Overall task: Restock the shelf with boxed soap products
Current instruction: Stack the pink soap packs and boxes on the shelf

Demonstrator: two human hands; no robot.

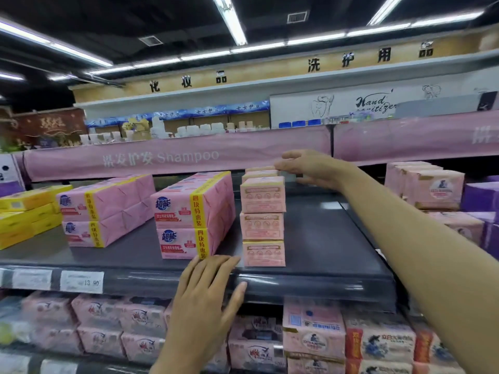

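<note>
centre of the frame, the dark shelf (318, 238) carries a stack of pale pink soap boxes (263, 222), three high at the front, with more of the same boxes lined up behind the top one. the right hand (310, 168) reaches in from the right edge, arm stretched across the shelf. its fingers are straight and close together, the thumb held apart below them. the fingertips (279, 166) touch the top of the rearmost box (260, 168) in that row, just under the pink shampoo banner (175, 157).

lower centre, the left hand (205, 290) lies flat with its fingers spread. the fingertips rest on the front edge of the shelf, right at the foot of a pink multipack with a yellow band (193, 214). the thumb points right along the shelf lip.

left of that multipack sits a second banded pink multipack (105, 209), and further left some yellow boxes (27, 211). a price tag (81, 281) reading 13.90 hangs on the shelf front at lower left.

far right, pink wrapped packs (432, 187) and purple boxes (480, 195) fill the next bay. along the bottom of the frame, the lower shelf is packed with pink soap packs (313, 327).
</note>
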